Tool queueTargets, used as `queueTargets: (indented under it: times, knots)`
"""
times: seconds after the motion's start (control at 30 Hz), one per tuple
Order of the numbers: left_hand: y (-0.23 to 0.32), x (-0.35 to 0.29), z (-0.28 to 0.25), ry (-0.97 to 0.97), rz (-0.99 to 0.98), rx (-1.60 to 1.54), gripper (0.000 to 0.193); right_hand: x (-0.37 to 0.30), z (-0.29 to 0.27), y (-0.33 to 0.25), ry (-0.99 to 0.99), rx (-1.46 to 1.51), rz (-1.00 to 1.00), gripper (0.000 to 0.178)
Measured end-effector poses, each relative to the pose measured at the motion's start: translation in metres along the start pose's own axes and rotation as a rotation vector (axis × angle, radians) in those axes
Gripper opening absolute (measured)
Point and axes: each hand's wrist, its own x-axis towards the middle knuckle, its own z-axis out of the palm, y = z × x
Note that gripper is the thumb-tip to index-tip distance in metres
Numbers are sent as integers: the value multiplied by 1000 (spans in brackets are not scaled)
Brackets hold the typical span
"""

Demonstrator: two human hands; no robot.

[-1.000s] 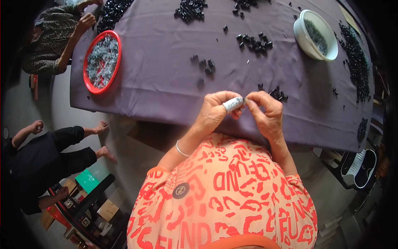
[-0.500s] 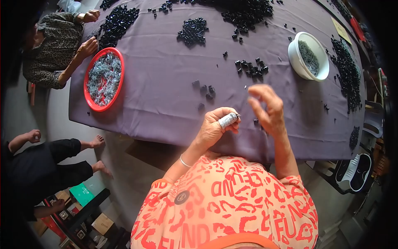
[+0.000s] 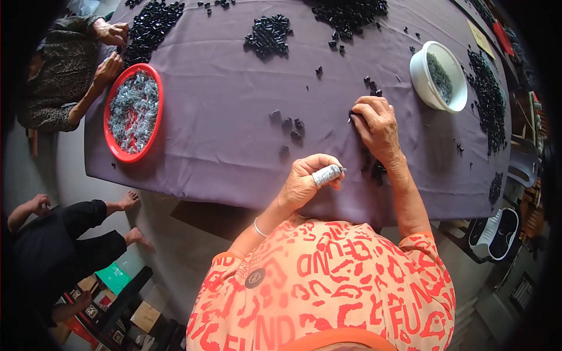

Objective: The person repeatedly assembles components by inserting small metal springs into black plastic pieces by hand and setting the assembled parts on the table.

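Over the near side of the bench (image 3: 228, 134), pinched a thin dark piece (image 3: 343, 169) in the left hand (image 3: 300, 183), beside silvery wrapping (image 3: 326, 175), and, farther out, nipped a black piece (image 3: 351, 113) in the right hand (image 3: 377, 127)!

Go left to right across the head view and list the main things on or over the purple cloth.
Red-rimmed tray → left hand holding a silvery roll → right hand → white bowl → long heap of black pieces.

blk pc (image 3: 351, 112): part hid, R hand (image 3: 376, 126) | thin bit (image 3: 343, 169): too sm. to ID | top pile (image 3: 349, 17): cut off
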Motion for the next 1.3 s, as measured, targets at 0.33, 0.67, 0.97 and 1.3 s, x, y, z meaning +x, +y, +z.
queueTargets:
  times: [0.33, 0.67, 0.97, 1.3]
  knots:
    - [-2, 2, -3, -18, 25, -18, 15, -5, -9, -10, -69, -126, 66, 18]
    - [-8, 2, -7, -27, 75, 10, 18, -22, -28, -24, 102, 397, 246, 16]
    - [3, -4, 12, 53, 107, 53, 14, -60, -28, -53, 158, 1357, 550, 20]
    - [7, -19, 34, 49, 148, 113, 15, -79, -37, -63, 226, 1425, 466, 18]
